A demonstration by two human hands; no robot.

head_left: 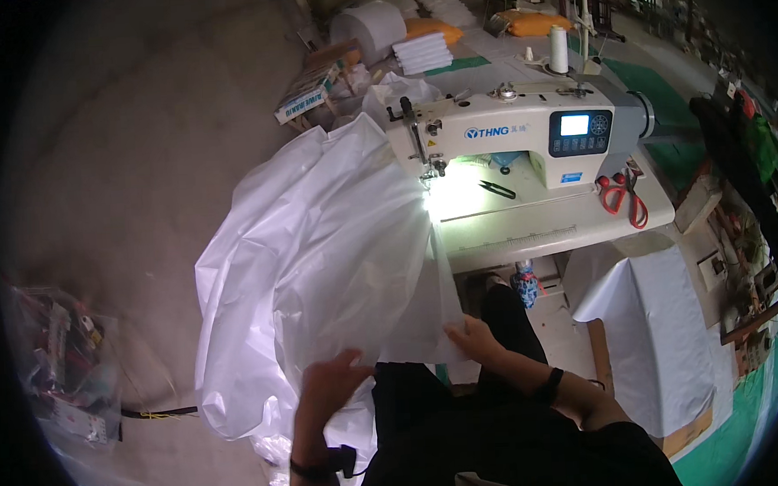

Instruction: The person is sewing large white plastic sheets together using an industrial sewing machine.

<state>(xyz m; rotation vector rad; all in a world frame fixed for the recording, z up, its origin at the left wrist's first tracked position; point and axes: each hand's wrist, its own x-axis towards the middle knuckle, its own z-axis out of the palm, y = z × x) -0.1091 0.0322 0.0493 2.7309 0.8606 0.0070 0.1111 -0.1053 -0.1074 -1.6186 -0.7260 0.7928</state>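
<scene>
A large translucent white plastic sheet point(319, 237) runs in folds from the needle area of a white sewing machine point(488, 134) down to my lap and over the left side. Near its lower edge my left hand point(333, 383) grips the sheet, thumb and fingers closed together. My right hand point(476, 339) pinches the sheet's right edge, below the machine bed. The machine's lamp lights the needle area brightly, so the needle itself cannot be made out. Small black thread snips point(497, 189) lie on the bed, and red-handled scissors point(623, 200) rest at its right end.
A white thread cone point(558, 49) stands behind the machine. Folded white sheets point(422, 53), a large white roll point(368, 31) and orange sacks point(531, 23) lie at the back. White material drapes over a box point(653, 318) at the right. A clear plastic bag point(69, 370) sits at the far left.
</scene>
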